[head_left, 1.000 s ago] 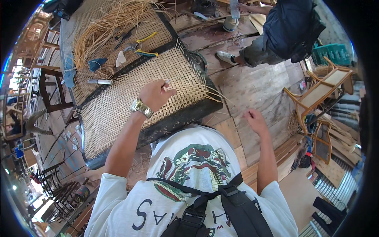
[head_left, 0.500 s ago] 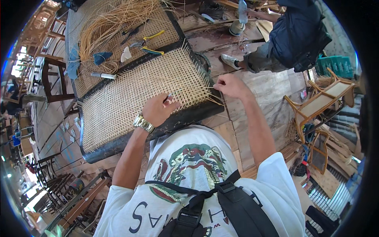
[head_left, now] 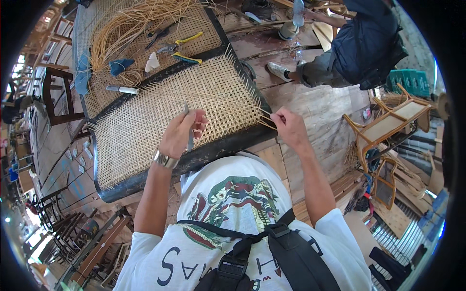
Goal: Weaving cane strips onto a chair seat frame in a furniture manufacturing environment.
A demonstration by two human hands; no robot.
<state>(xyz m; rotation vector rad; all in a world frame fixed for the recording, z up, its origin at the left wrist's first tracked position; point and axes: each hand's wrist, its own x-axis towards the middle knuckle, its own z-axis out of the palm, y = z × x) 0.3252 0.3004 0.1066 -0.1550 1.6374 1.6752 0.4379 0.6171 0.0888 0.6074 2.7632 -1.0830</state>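
Observation:
A woven cane panel (head_left: 141, 138) in a dark frame (head_left: 127, 187) lies before me, with loose strand ends sticking up along its edges. My left hand (head_left: 177, 133), wearing a metal watch, is closed over the panel around a slim grey tool (head_left: 186, 105). One end of it points up past the fingers and the other shows below the palm; its exact kind is unclear. At the panel's right edge, my right hand (head_left: 291, 128) pinches a cane strand (head_left: 266, 118) that runs from the weave. The fingertips' inner side is hidden.
On the panel's far part lie a bundle of loose cane (head_left: 131, 29), yellow-handled pliers (head_left: 180, 43), a white-handled knife (head_left: 122, 89) and blue scraps (head_left: 121, 66). A person (head_left: 357, 51) stands at the upper right, holding a bottle (head_left: 298, 13). A wooden chair (head_left: 388, 127) lies to the right.
My left hand has drawn back to the left and turned, bringing the grey tool into clearer sight. The right hand has shifted slightly right and down, still pinching the strand.

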